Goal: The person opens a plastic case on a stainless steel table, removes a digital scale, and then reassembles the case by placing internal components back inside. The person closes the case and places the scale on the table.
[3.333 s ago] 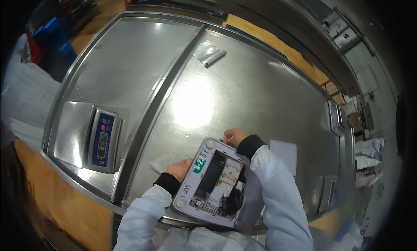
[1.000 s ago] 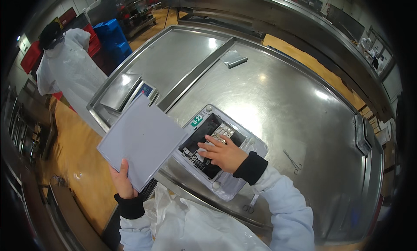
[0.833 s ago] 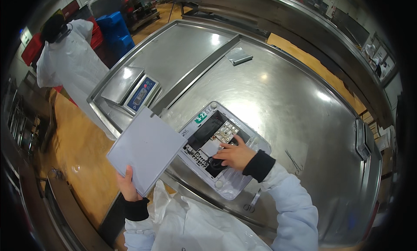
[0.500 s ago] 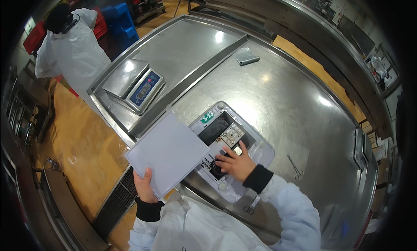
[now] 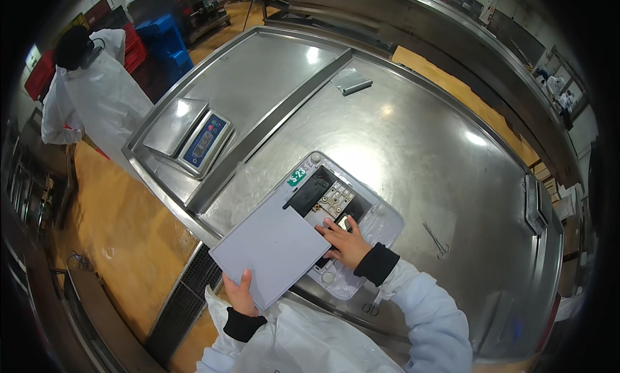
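My left hand (image 5: 243, 297) grips the near edge of a flat pale grey panel (image 5: 268, 244), thumb on top and the other fingers hidden beneath. The panel partly covers a pale grey plastic device (image 5: 384, 218) that lies on the steel table with round feet at its corners facing up; it looks like an overturned scale. In its open recess are dark hollows and a metal block (image 5: 336, 197). My right hand (image 5: 349, 247) lies over the recess, fingers apart, fingertips at the panel's right edge. Whether they press on a part below is hidden.
A small scale (image 5: 197, 144) with a steel plate stands left, beyond a raised metal divider (image 5: 278, 124). Scissors (image 5: 436, 241) lie right, a rolled clear plastic sheet (image 5: 353, 82) at the far side. A person in a white apron (image 5: 97, 92) stands off the table's left.
The panel has shifted right and nearer me, over more of the device's near part. My right hand has drawn slightly nearer, its fingers now at the panel's edge.
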Action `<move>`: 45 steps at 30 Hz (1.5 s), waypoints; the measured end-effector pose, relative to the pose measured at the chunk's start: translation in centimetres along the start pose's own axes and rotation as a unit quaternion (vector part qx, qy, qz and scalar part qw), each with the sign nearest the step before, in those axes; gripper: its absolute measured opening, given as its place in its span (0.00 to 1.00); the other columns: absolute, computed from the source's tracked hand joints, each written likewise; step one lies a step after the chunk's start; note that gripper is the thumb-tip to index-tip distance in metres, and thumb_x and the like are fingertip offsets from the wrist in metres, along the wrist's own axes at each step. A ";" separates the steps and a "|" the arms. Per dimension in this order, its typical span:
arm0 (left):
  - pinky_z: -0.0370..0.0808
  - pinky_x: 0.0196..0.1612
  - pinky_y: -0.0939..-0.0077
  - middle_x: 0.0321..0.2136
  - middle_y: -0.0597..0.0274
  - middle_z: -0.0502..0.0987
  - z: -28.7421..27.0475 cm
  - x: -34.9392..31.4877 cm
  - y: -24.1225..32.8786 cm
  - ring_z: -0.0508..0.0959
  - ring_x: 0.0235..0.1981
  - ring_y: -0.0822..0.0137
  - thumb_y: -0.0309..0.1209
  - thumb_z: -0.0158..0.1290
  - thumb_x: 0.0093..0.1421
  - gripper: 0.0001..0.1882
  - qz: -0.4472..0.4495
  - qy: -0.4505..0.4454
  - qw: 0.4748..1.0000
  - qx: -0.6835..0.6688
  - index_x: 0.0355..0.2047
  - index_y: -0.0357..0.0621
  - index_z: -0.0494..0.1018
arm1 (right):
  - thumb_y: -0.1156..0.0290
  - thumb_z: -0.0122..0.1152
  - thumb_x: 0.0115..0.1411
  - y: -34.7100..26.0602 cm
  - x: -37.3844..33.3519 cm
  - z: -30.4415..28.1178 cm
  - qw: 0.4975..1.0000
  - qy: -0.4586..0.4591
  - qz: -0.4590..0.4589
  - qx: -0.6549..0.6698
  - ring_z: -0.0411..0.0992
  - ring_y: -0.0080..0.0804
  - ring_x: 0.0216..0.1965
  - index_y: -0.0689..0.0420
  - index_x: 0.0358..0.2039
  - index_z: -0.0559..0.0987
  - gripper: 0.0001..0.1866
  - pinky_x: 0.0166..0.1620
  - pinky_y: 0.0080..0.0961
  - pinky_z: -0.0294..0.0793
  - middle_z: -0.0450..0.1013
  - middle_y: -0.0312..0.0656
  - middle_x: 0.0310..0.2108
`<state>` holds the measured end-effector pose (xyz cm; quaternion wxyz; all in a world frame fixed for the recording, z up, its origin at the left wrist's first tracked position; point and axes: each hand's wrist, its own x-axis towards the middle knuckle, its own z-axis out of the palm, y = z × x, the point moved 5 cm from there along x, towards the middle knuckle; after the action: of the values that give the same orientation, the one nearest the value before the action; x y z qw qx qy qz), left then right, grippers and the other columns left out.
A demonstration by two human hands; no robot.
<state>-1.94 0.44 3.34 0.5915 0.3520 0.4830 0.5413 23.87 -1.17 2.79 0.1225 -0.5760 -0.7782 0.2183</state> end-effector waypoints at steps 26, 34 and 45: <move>0.60 0.49 0.72 0.43 0.57 0.64 -1.7 -3.8 -0.7 0.65 0.44 0.65 0.21 0.48 0.52 0.23 -0.020 0.080 0.995 0.059 0.48 0.38 0.55 | 0.64 0.63 0.40 0.8 1.6 -3.8 0.990 0.027 -0.105 -0.087 0.43 0.40 0.61 0.31 0.31 0.78 0.14 0.54 0.62 0.36 0.57 0.25 0.55; 0.60 0.49 0.73 0.42 0.56 0.64 -2.5 -4.2 -0.9 0.66 0.43 0.66 0.19 0.47 0.50 0.23 -0.034 0.088 0.995 0.044 0.48 0.38 0.56 | 0.63 0.63 0.40 0.7 1.7 -4.0 0.989 0.017 -0.105 -0.102 0.43 0.40 0.61 0.31 0.32 0.78 0.15 0.54 0.62 0.36 0.56 0.26 0.56; 0.61 0.49 0.72 0.44 0.57 0.64 -1.6 -4.2 0.2 0.66 0.44 0.64 0.19 0.45 0.49 0.25 -0.036 0.074 0.996 0.040 0.50 0.38 0.54 | 0.63 0.63 0.39 0.6 1.6 -4.3 0.988 0.024 -0.110 -0.109 0.44 0.40 0.60 0.32 0.33 0.78 0.16 0.54 0.62 0.36 0.56 0.27 0.56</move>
<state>-3.32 -3.82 3.84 0.5588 0.3169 0.5591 0.5242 25.75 1.32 6.16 0.1010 -0.5019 -0.8528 0.1028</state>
